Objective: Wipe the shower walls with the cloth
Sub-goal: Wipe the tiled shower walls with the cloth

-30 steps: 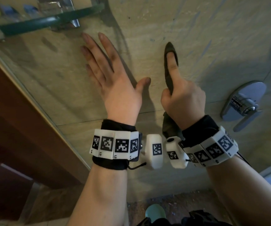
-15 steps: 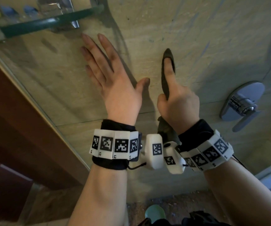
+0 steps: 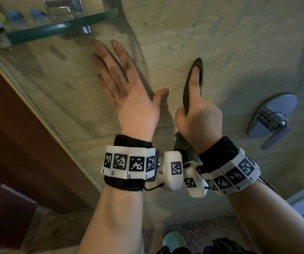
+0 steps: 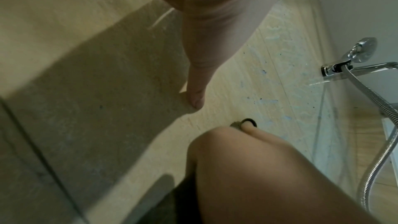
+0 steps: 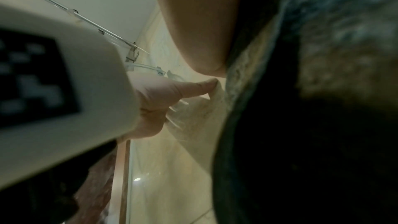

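A dark green cloth [image 3: 186, 96] lies pressed against the beige tiled shower wall [image 3: 239, 52]. My right hand [image 3: 198, 118] grips it, with the forefinger stretched along it and the other fingers curled round its lower end; the cloth [image 5: 312, 125] fills the right wrist view. My left hand [image 3: 129, 96] lies flat on the wall just left of it, fingers straight and spread, holding nothing. In the left wrist view the left thumb [image 4: 197, 91] touches the tile, and the tip of the cloth [image 4: 247, 123] shows past my right hand [image 4: 280, 176].
A chrome mixer handle [image 3: 272, 120] sticks out of the wall at right. A green-edged glass shelf [image 3: 56, 31] with small items hangs above my left hand. A glass panel edge [image 3: 43, 116] and a brown door frame stand at left. A shower hose [image 4: 383, 134] hangs nearby.
My right hand with the cloth has slid down and a little to the left on the wall. My left hand has stayed flat in the same place.
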Available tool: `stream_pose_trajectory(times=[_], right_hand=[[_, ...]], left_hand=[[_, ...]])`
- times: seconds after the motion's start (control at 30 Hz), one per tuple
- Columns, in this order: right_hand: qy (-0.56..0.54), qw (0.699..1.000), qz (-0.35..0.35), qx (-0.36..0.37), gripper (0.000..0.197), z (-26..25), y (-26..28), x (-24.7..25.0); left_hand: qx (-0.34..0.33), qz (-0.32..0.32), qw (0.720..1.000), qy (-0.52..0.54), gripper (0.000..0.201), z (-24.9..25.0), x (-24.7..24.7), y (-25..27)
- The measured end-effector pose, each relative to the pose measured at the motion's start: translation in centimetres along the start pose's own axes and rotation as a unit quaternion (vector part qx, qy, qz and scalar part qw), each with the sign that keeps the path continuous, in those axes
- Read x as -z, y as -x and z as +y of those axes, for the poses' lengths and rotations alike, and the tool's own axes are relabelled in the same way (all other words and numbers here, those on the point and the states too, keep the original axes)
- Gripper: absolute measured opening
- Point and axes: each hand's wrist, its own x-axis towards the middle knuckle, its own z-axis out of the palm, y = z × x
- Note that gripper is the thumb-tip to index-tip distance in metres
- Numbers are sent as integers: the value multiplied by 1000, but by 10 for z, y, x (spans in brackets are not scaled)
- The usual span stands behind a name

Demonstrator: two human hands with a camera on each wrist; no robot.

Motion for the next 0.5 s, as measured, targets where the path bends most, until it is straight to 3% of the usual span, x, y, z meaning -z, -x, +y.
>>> stream_pose_trajectory(times=[0.17,0.3,0.5], right_hand=[[61,997,-19,-34,87,3,-18,18],[50,996,-29,-66,90,-1,-16,14],[-12,1000,-21,14,83,-7,-2,2]], left_hand=[[1,-3,1000,3,124,0,0,0],[-2,2,1000,3,124,0,1,0],[-5,1,1000,-1,123,0,1,0]])
